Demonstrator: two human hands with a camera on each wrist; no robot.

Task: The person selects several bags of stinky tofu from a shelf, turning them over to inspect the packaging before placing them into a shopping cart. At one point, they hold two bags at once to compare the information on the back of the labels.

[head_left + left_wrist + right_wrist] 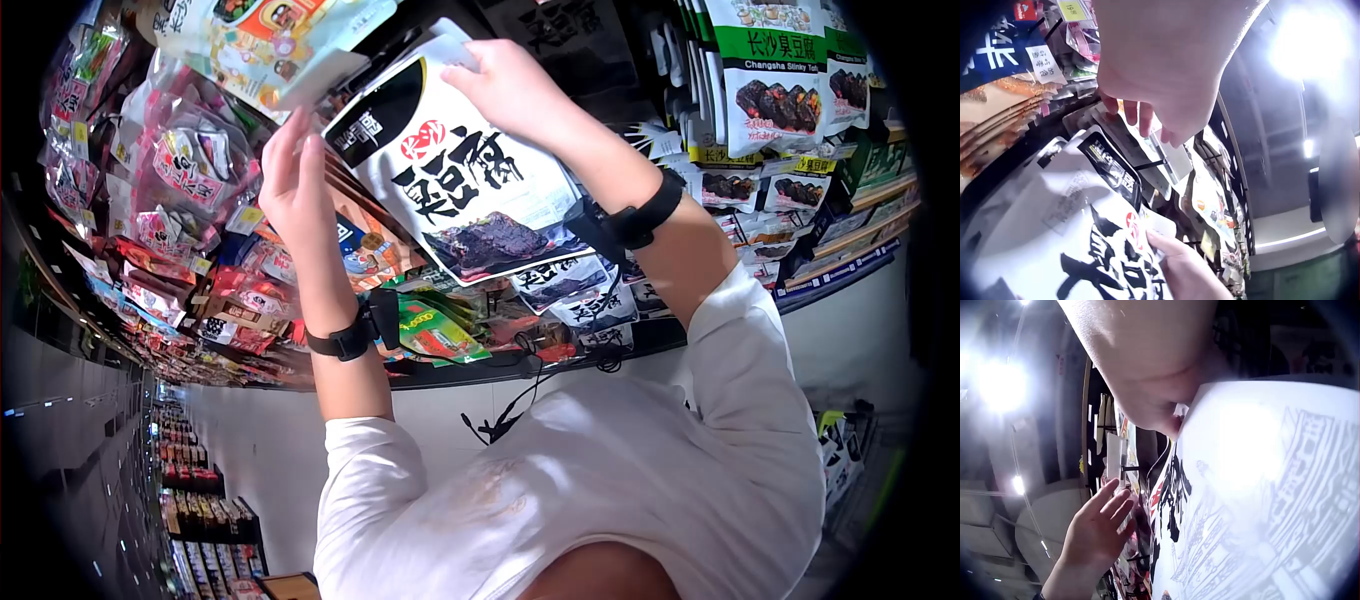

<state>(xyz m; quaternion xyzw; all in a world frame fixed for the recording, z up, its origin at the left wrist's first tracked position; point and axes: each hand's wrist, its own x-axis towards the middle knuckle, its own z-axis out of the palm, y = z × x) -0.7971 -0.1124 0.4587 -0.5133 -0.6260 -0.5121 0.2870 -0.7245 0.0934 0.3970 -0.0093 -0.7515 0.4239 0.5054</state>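
My right hand (520, 95) grips the top edge of a white and black snack bag (470, 180), with large black lettering and dark stinky tofu pieces printed on its front. The bag hangs tilted in front of the shelf. To its left is my left hand (300, 190), raised with fingers extended and nothing in them. In the left wrist view that hand (1160, 69) has its fingertips close to a clear tag holder (1175, 162) on a display hook. The right wrist view shows the left hand (1094, 537) apart from the bag (1260, 487).
A pale pouch (290, 50) hangs at the top. Pink snack packs (190, 160) crowd the left of the rack. Green-banded stinky tofu bags (770, 80) hang at the right, and smaller tofu packs (585, 295) lie below. Black cables (510, 400) dangle from the wrist bands.
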